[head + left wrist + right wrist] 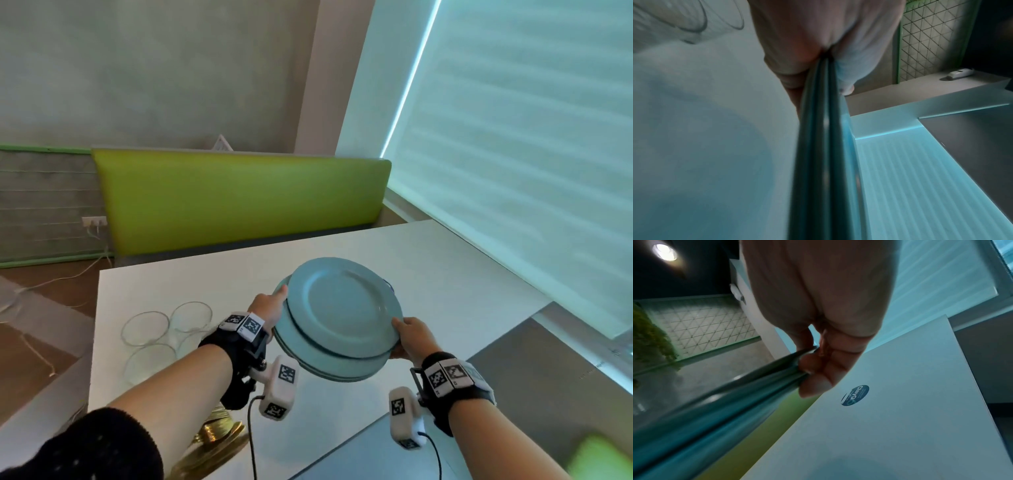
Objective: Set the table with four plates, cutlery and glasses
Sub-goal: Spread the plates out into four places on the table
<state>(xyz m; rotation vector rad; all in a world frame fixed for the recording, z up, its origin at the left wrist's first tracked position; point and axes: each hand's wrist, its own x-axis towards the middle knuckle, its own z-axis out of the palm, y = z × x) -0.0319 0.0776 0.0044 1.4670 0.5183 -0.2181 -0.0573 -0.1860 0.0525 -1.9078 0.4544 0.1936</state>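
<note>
A stack of teal plates (pixel 339 315) hangs above the white table (pixel 445 267), tilted a little. The top plate sits shifted toward the far right of the ones below. My left hand (pixel 274 305) grips the stack's left rim, thumb on top. My right hand (pixel 404 337) grips the near right rim the same way. In the left wrist view, the plates' rims (pixel 818 162) run edge-on out from between thumb and fingers of the left hand (pixel 818 48). The right wrist view shows the rims (pixel 725 399) pinched by my right hand (pixel 818 369). Three clear glasses (pixel 150 329) stand at the table's left.
Gold cutlery (pixel 219 435) lies at the table's near edge under my left forearm. A round blue sticker (pixel 855 395) lies on the table beneath the plates. A green bench back (pixel 239 198) runs along the far side. A window blind (pixel 513 154) fills the right.
</note>
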